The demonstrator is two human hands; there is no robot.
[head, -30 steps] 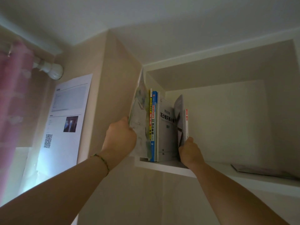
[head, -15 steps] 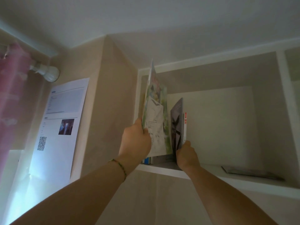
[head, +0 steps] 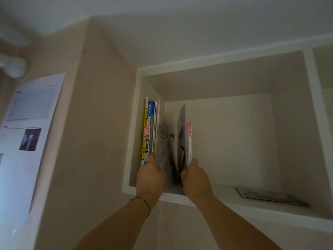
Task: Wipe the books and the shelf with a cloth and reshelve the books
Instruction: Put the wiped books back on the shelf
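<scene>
I observe both arms raised to a white wall shelf set high in a recessed cubby. A row of books stands upright at the left end of this compartment: a yellow-spined book against the left wall, a blue-spined book touching it, then a thin grey magazine-style booklet, a grey softcover leaning slightly, and a white book with a red-lettered spine at the right end of the row. My left hand grips the lower edge of the grey booklet, thumb up along its left face, fingers curled behind. My right hand holds the bottom of the white book and the softcover, thumb on the right face, fingers wrapped between the volumes. A woven bracelet sits on the left wrist. A flat pamphlet lies on the shelf floor well to the right. A printed notice is fixed to the left wall. No cloth is discernible in either hand.
</scene>
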